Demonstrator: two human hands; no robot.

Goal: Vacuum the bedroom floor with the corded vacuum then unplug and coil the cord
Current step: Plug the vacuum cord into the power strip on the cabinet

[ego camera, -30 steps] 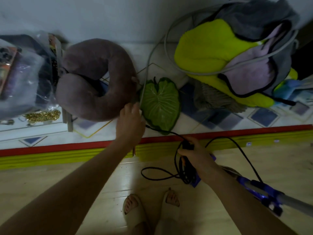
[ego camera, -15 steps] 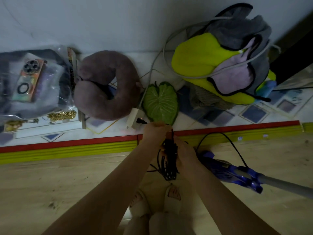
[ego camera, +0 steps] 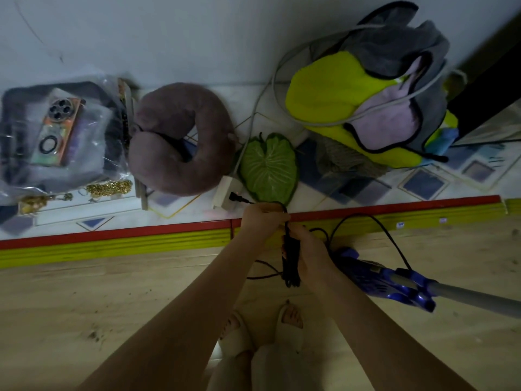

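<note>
A: Now, coiling step. Your right hand (ego camera: 307,253) clamps the bundled black cord (ego camera: 290,261); left hand (ego camera: 265,218) pinches the strand above it.

B: Plug (ego camera: 235,197)?

A: Seated in the white power strip (ego camera: 225,193), just beside your left fingers. Next, likely: pull it free, then wind.

no readable text, labels, brands or numbers on anything in view

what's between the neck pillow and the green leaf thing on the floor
In the head view, a white power strip with the black plug in it lies between the neck pillow and the green leaf mat.
</note>
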